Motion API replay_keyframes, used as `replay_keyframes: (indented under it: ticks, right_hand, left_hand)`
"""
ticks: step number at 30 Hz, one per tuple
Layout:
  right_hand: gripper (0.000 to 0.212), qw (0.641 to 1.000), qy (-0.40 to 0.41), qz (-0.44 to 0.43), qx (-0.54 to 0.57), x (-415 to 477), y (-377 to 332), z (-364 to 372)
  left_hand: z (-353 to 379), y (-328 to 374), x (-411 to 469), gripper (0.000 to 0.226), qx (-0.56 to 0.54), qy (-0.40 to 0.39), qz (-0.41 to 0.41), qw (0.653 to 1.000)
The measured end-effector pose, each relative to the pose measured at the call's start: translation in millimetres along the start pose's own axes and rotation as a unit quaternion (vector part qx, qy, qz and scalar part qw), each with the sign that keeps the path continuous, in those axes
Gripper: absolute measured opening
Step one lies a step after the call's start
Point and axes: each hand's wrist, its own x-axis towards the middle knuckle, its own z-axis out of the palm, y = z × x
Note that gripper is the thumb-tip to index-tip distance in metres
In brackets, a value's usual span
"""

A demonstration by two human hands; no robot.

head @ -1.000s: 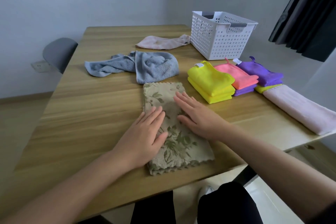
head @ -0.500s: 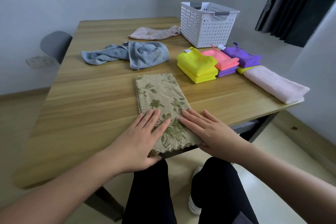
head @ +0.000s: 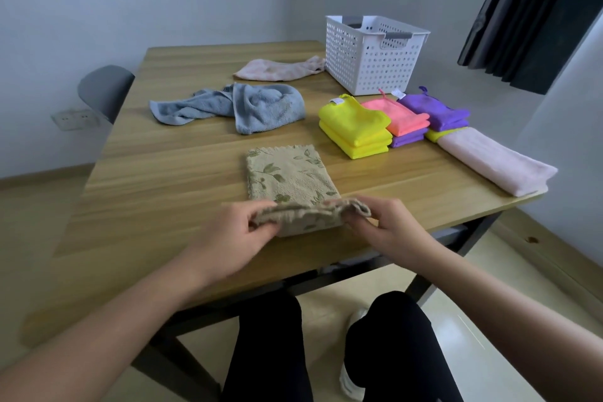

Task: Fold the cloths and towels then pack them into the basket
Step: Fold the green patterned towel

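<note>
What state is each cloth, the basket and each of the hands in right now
Floral cloth: flat on the table, near edge lifted.
Left hand: pinching the near left corner.
Right hand: pinching the near right corner.
Blue towel: crumpled, unfolded.
Pink cloth: unfolded, beside the basket.
Yellow cloths: folded, stacked.
Coral cloth: folded, on a purple one.
Purple cloth: folded, on a yellow one.
Pale pink towel: folded.
Basket: upright; contents hidden.

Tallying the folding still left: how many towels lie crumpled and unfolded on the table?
2: the blue towel mid-table, and the pink towel behind it, left of the basket. None seems hidden.
</note>
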Motion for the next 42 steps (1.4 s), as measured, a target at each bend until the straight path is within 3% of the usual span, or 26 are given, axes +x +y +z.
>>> replay_keyframes:
  ticks: [4,10,14,19,23,27,34,37,40,42]
  right_hand:
    - [0.020,0.984,0.080,0.073,0.139,40,-9,2]
    - [0.025,0.958,0.113,0.170,0.202,88,-1,13]
    - [0.024,0.958,0.111,0.209,0.159,122,6,18]
    - [0.028,0.970,0.085,0.226,-0.022,153,12,22]
    - [0.032,0.963,0.089,0.237,-0.097,165,15,31]
    - [0.019,0.947,0.085,0.261,-0.169,171,16,36]
    - [0.005,0.919,0.047,0.273,-0.282,181,12,42]
    - [0.017,0.901,0.027,0.262,-0.345,177,12,37]
    - [0.025,0.892,0.056,0.212,-0.395,172,12,28]
    - [0.030,0.918,0.097,0.120,-0.365,169,13,25]
  left_hand:
    - [-9,1,33,0.019,-0.070,0.039,-0.084,0.993]
    - [-10,-16,74,0.041,-0.087,0.119,-0.185,0.972]
    - [-12,-21,96,0.045,-0.055,0.151,-0.193,0.968]
    - [-10,-31,125,0.046,0.063,0.172,-0.237,0.954]
    - [-5,-44,142,0.039,0.134,0.169,-0.260,0.941]
    - [2,-49,153,0.027,0.213,0.145,-0.282,0.924]
    - [4,-53,154,0.023,0.323,0.141,-0.258,0.900]
    - [5,-53,151,0.026,0.336,0.163,-0.233,0.898]
    - [-1,-54,145,0.034,0.389,0.202,-0.138,0.888]
    - [-3,-49,138,0.034,0.388,0.219,-0.064,0.893]
